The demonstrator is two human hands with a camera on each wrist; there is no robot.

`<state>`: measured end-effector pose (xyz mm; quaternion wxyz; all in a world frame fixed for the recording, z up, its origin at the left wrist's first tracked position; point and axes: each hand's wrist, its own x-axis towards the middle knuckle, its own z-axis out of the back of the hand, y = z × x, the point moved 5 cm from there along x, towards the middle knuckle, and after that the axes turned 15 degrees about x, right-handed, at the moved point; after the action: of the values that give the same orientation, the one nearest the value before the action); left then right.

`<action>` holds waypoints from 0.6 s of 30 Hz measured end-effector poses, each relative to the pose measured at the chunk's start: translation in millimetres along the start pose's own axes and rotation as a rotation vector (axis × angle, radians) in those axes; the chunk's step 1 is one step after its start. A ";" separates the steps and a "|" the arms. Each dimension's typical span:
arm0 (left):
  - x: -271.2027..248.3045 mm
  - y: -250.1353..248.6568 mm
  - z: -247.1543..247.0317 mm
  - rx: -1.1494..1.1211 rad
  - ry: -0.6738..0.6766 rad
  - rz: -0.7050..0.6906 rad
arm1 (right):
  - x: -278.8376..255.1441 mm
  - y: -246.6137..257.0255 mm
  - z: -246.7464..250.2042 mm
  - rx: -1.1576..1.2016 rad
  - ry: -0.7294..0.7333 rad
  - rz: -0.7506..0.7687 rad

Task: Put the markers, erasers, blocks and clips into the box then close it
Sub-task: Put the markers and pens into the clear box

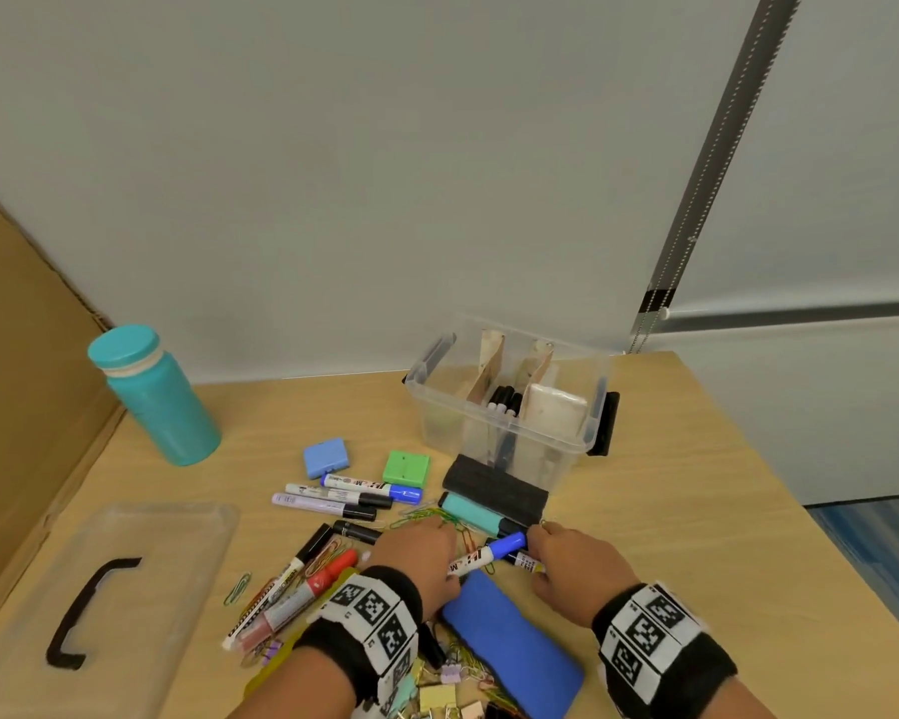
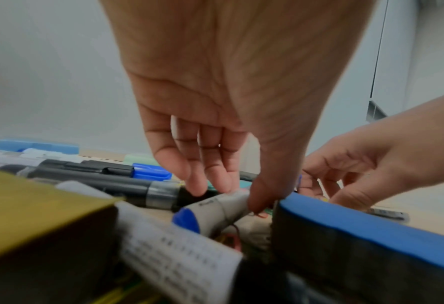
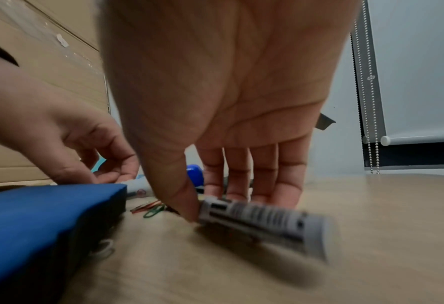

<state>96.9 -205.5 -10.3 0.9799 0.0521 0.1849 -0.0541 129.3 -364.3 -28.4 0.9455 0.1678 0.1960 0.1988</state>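
Head view: left hand (image 1: 420, 555) pinches the blue-capped marker (image 1: 489, 554) just past the blue eraser (image 1: 515, 640), right hand (image 1: 567, 563) beside it, open box (image 1: 509, 407) well beyond the eraser. Left wrist view: thumb and fingers (image 2: 215, 174) close on the barrel; lift level to clear the eraser's edge. Right wrist view: right hand pinches a second marker (image 3: 262, 222) near the eraser; firm the grip before carrying.

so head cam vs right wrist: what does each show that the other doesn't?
Head only: the clear box with dividers, its lid off to the left, the teal bottle, the blue block and green block, and the black eraser.
Right wrist only: the underside of the right hand, thumb and fingers pinching a white marker on the table.
Both: the left hand, the blue eraser, the blue-capped marker and loose paper clips.
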 end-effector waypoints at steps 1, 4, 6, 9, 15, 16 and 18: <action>0.4 0.1 0.3 -0.015 -0.003 -0.001 | 0.0 -1.0 1.0 0.005 -0.001 -0.011; -2.8 5.4 5.0 -0.140 -0.059 -0.009 | -4.0 -3.4 12.5 0.027 0.003 -0.022; -8.2 14.8 8.3 -0.232 -0.094 0.007 | -9.8 -2.8 27.8 0.043 0.006 -0.018; -15.2 35.2 9.6 -0.345 -0.112 0.066 | -22.5 6.0 59.7 0.156 -0.004 0.025; -18.8 67.9 6.8 -0.436 -0.195 0.156 | -23.1 36.8 134.8 0.499 -0.296 0.191; -19.4 69.4 6.2 -0.443 -0.200 0.158 | -18.2 39.4 145.0 0.509 -0.392 0.209; -20.7 71.3 5.7 -0.466 -0.211 0.158 | -6.3 43.7 160.6 0.487 -0.591 0.258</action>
<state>88.6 -133.9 8.4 0.9804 -0.1666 0.0847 0.0617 180.6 -367.7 130.0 0.8611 0.4599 -0.0656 0.2066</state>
